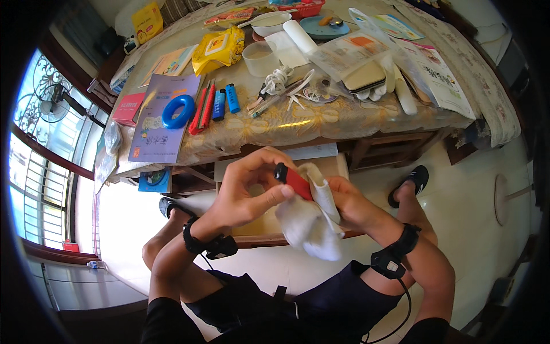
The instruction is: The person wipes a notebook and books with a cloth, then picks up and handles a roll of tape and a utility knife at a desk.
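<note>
Above the open drawer, my left hand (251, 193) grips a small red object with a black end (297, 182), probably a lighter. Its thumb presses the near side, close to the black end. The object's other end meets a folded white cloth (311, 230). My right hand (354, 202) pinches this cloth from the right, its fingertips partly hidden behind the folds. The cloth's loose part hangs down below both hands. Beneath them is the open wooden drawer (339, 167) of the table.
On the lace-covered table (266, 129) lie a blue ring (178, 112), red utility knives (202, 109), two blue lighter-like objects (232, 98), a coiled white cable (278, 81) and a purple booklet (157, 142). Behind them stand a yellow wipes pack (219, 48) and a white bowl (270, 23).
</note>
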`<state>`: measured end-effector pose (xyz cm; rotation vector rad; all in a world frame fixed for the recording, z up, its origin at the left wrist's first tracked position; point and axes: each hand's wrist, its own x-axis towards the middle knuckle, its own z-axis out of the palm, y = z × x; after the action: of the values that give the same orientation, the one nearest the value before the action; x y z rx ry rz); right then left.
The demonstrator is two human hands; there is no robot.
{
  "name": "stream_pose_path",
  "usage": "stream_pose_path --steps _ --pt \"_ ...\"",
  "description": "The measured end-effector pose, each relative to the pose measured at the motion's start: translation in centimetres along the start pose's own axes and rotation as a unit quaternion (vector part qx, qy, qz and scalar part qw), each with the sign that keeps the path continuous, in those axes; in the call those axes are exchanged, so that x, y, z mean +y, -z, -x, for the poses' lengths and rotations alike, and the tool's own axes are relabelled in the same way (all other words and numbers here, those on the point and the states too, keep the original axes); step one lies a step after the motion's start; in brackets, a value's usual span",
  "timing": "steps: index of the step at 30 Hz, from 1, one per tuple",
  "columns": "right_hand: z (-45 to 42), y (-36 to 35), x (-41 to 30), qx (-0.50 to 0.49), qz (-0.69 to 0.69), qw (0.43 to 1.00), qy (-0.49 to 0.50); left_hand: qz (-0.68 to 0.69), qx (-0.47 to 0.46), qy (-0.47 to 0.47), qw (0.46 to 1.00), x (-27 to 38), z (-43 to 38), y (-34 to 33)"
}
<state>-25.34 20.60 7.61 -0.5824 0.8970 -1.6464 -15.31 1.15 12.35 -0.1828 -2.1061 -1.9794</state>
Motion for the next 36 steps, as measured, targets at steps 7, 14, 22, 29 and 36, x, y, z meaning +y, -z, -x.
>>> stream_pose_path --steps 7,14,22,29,36 --pt "0.8 0.0 1.0 0.012 0.093 0.996 -0.009 -0.059 -0.079 0.038 0.994 -1.3 -0.4 0.8" --pt "1.0 -1.6 0.4 0.075 0.254 0.962 0.068 -0.13 0.042 0.097 0.986 -1.6 0.2 -0.3" --pt "0.9 -0.9 3.6 0.144 0.294 0.943 0.048 -0.189 0.201 0.117 0.954 4.1 -8.4 11.5" --pt "0.6 -0.9 3.6 0.13 0.326 0.935 0.05 -0.42 0.06 0.253 0.869 2.4 -12.2 15.5" --pt "0.8 -0.8 3.2 0.145 0.349 0.925 0.046 -0.628 0.124 0.042 0.767 0.4 -12.5 14.9"
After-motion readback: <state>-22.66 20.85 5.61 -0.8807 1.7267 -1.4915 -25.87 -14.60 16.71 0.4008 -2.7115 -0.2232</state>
